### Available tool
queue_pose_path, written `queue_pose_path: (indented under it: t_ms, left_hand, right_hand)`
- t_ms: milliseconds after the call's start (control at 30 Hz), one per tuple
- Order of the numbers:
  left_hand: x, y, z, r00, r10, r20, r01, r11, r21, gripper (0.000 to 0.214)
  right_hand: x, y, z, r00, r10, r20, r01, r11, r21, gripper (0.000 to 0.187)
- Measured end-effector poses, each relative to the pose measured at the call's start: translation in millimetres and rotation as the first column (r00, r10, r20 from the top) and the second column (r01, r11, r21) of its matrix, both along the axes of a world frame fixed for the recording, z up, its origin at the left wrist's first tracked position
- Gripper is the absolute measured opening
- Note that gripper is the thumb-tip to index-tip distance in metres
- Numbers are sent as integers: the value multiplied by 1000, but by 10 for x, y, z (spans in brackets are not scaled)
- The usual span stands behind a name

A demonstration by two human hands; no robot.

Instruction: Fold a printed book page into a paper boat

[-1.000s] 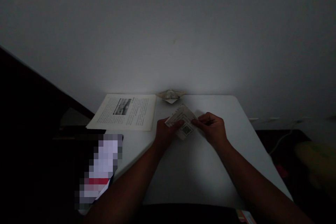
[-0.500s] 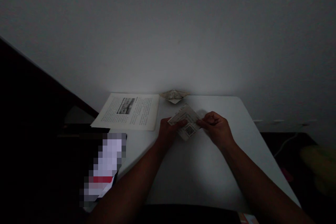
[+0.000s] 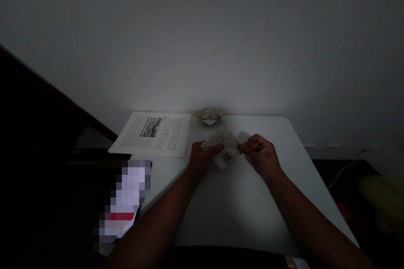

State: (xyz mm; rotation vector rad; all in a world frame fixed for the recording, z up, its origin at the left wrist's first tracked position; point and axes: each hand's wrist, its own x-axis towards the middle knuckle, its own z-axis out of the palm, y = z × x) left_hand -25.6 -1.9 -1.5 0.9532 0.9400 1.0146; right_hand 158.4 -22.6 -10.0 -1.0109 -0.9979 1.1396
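Observation:
A folded piece of printed paper [image 3: 224,143], diamond-shaped with a square black code on it, is held above the table. My left hand [image 3: 202,159] grips its left side, thumb lying across the front and fingers hidden behind. At the right corner, my right hand [image 3: 260,153] pinches the paper between thumb and forefinger, its other fingers curled. Just beyond, a folded paper boat [image 3: 209,116] stands on the table against the wall.
The white table [image 3: 268,218] meets a grey wall [image 3: 202,50]. Printed sheets [image 3: 170,134] with a photo lie at the table's back left. A phone with a blurred, lit screen [image 3: 129,197] is at the left edge. A cable [image 3: 342,171] runs on the right.
Very little differs. The folded paper has tilted slightly in my hands, which keep their hold; the view has shifted a touch.

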Motion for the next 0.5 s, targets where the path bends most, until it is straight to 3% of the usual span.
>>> queue_pose_path:
  t_ms: [100, 233, 367, 500]
  left_hand:
    - [-14, 21, -38, 999, 14, 31, -13, 1000, -12, 29]
    - [-25, 34, -54, 994, -8, 108, 11, 1000, -22, 26]
    - [-33, 32, -26, 973, -154, 173, 168, 984, -66, 27]
    - [-55, 23, 37, 905, -333, 265, 375, 919, -125, 32]
  right_hand:
    - [4, 5, 15, 988, 88, -130, -92, 996, -22, 20]
    - [-33, 18, 31, 960, 85, -265, -100, 994, -42, 16]
    - [-43, 5, -1, 982, 98, -163, -110, 992, -63, 26]
    - [-26, -22, -50, 983, 173, -61, -175, 984, -39, 38]
